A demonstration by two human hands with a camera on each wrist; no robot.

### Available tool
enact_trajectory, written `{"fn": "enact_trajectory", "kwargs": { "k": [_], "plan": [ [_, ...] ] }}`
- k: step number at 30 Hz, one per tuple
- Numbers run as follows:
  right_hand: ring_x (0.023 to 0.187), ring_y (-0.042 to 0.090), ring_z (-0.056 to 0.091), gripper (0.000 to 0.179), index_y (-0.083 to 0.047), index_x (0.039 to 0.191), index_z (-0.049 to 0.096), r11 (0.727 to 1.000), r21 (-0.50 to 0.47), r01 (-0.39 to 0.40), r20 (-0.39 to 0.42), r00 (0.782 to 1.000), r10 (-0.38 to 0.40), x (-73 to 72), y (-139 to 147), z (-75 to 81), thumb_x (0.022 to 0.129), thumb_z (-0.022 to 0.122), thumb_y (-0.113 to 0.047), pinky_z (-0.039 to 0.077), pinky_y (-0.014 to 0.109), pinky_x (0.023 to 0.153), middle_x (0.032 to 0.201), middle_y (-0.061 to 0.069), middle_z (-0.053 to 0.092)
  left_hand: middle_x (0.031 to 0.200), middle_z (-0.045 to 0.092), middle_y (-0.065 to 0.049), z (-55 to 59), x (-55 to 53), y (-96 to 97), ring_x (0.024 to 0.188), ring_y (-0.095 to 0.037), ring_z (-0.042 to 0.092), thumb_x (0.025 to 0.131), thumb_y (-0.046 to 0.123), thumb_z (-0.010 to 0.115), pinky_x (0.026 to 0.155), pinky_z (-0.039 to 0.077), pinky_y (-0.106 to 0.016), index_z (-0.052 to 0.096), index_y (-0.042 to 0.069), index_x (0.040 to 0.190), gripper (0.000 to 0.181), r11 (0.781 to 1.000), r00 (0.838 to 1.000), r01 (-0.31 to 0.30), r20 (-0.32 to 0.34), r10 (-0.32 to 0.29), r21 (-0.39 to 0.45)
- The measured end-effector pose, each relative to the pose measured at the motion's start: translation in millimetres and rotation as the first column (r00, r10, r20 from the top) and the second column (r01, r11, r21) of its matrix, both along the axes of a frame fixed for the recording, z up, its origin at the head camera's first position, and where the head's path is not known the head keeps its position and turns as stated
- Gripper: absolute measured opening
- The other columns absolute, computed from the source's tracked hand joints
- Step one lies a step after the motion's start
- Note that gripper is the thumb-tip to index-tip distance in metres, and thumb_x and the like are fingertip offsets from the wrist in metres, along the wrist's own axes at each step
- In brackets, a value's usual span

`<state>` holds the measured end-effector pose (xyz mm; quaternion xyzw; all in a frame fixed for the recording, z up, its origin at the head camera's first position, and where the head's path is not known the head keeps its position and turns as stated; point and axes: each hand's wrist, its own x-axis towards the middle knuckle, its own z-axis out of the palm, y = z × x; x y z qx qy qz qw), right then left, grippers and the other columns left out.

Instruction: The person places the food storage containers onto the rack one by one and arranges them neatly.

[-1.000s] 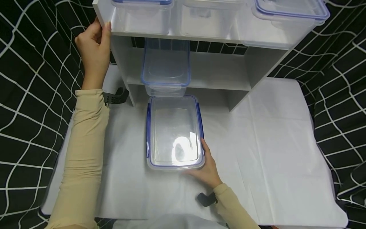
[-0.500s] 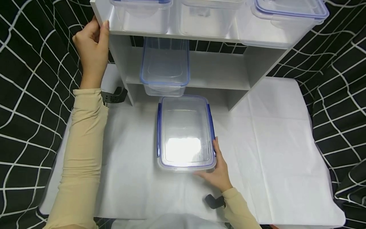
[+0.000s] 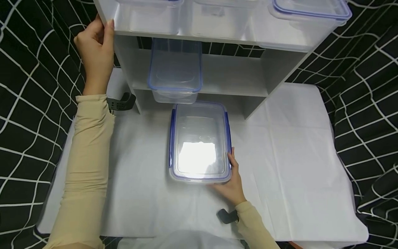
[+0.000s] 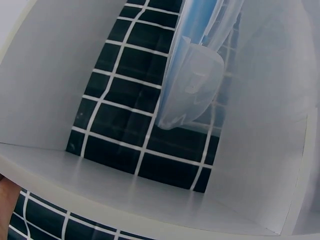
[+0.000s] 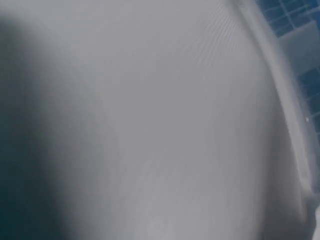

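Observation:
My left hand point(image 3: 95, 52) grips the upper left side panel of a white shelf unit point(image 3: 186, 34), thumb on the near face. In the left wrist view, only a sliver of that hand point(image 4: 6, 202) shows beside the shelf's edge. My right hand point(image 3: 231, 185) holds a clear lidded food storage container point(image 3: 200, 129) by its near right corner. Its fingers lie along the right side and the thumb is at the front. Blue clips line the container's long sides, and its far end reaches under the lower shelf's front. The right wrist view is mostly a blurred pale surface.
A second clear container point(image 3: 175, 72) with a blue-rimmed lid sits on the lower shelf, jutting over its front edge. Several containers, one blue-lidded point(image 3: 311, 8), stand on the upper level. White cloth point(image 3: 298, 166) covers the table; black-and-white grid fabric point(image 3: 28, 114) hangs around it.
My right hand has slid the container to the right, mostly in the first half second. My left hand keeps its grip on the shelf panel. The head view has shifted slightly.

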<state>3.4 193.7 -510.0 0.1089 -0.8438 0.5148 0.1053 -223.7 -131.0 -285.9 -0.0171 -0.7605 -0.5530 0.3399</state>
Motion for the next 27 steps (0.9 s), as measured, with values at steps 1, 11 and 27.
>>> {"fn": "enact_trajectory", "kwargs": {
  "k": [1,11,27],
  "plan": [
    [0.136,0.042,0.023,0.111,0.006,0.141,0.017,1.0,-0.007,0.015,0.019,1.0,-0.015,-0.4,-1.4,0.4,0.053,0.086,0.007,0.021,0.019,0.108,0.149,0.032,0.017,0.114,0.065,-0.011,-0.3,-0.5,0.1,0.103,-0.007,0.062,0.094,0.009,0.057,0.09,0.047,-0.02,0.066,-0.001,0.115,0.025,1.0,1.0,0.004,-0.003,-0.004,0.002],
    [0.129,0.044,0.035,0.116,0.005,0.145,0.017,0.998,-0.019,0.053,0.069,0.996,-0.051,-6.5,-0.9,-1.2,0.053,0.087,0.007,0.028,0.031,0.108,0.144,0.03,0.031,0.115,0.064,-0.011,-4.9,-4.9,-4.2,0.104,-0.007,0.061,0.094,0.008,0.057,0.09,0.047,-0.021,0.064,-0.001,0.117,0.025,1.0,0.999,0.018,-0.042,-0.018,-0.005],
    [0.136,0.022,0.029,0.118,-0.004,0.151,0.006,0.951,-0.309,-0.003,0.028,1.0,0.012,-6.3,12.3,6.5,0.058,0.073,0.025,0.033,0.022,0.105,0.151,0.029,0.015,0.111,0.067,-0.01,-3.1,-3.8,-2.8,0.096,-0.004,0.064,0.094,0.011,0.058,0.083,0.049,-0.016,0.068,-0.001,0.111,0.023,0.999,0.999,-0.037,0.007,0.038,-0.018]
  ]
}}
